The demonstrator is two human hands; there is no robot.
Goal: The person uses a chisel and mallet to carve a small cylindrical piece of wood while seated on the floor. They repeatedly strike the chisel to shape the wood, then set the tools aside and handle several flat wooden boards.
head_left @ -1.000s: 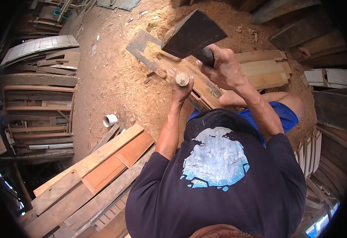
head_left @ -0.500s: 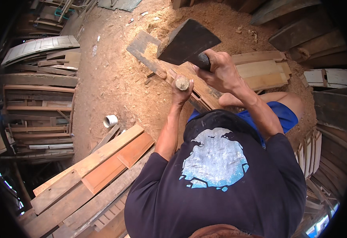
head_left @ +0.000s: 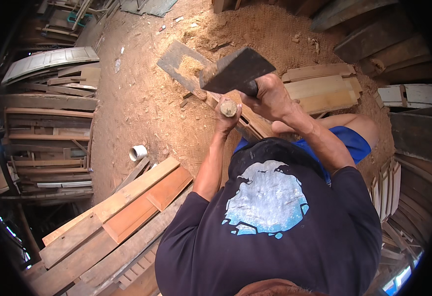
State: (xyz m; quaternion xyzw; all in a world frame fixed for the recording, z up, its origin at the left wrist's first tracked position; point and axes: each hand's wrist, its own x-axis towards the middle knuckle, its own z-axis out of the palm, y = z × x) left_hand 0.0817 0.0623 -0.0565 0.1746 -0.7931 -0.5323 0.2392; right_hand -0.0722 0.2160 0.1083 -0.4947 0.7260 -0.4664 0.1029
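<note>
My left hand (head_left: pixel 223 121) is wrapped round the upright wooden handle of a chisel (head_left: pixel 229 108). Only the round, worn top of that handle shows; the blade is hidden below. A dark, blocky mallet (head_left: pixel 239 73) is gripped by my right hand (head_left: pixel 271 100), its head raised just beyond the chisel and apart from it. Under both hands lies a brown piece of wood (head_left: pixel 256 122) with a narrow slot cut in it, close to my lap. It rests along a worn plank (head_left: pixel 175 55) that carries sawdust.
Shavings cover the ground (head_left: pixel 142 98). Stacked boards (head_left: pixel 132 202) lie at the near left, beside a white cup-like container (head_left: pixel 137 152). Light planks (head_left: pixel 322 89) sit right of my hands. Timber piles (head_left: pixel 48 111) line the left side, with dark slabs (head_left: pixel 379 42) at the far right.
The mallet head has come down and nearer to the chisel handle, with its tilt altered. My right hand has shifted slightly lower; my left hand stays nearly in place on the chisel.
</note>
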